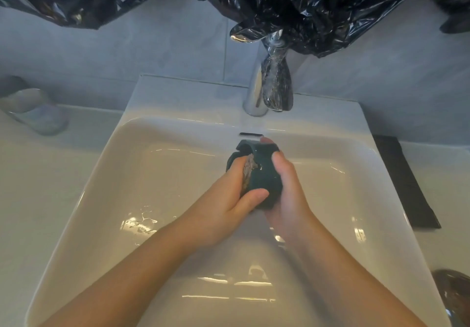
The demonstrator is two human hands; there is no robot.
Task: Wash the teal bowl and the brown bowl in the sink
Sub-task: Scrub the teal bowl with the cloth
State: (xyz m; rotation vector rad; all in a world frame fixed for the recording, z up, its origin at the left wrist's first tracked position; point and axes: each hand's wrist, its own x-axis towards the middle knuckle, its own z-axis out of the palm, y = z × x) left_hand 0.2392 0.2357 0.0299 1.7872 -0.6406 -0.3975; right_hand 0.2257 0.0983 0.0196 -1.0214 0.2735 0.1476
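- At the far left edge of the table I see a blurred clear bottle lying on its side, well apart from the work.
- The white sink fills the middle; water glints on its floor, but I can't tell whether the chrome tap at the back edge is running.
- My left hand is closed around a greyish scrubbing pad, pressing it against the teal bowl, thumb hooked over the bowl's near side.
- The teal bowl is held up over the basin, just below the tap and overflow slot, tipped on edge so its long axis runs from me toward the back wall.
- My right hand cups the bowl from the right, fingers wrapped behind it, thumb on its face. Both hands touch it; the right carries it, the left scrubs.
- I judge the next move is turning the bowl in the right hand so the pad reaches unscrubbed rim.
- The brown bowl waits at the table's near right corner, nearer my right hand, only partly in view.
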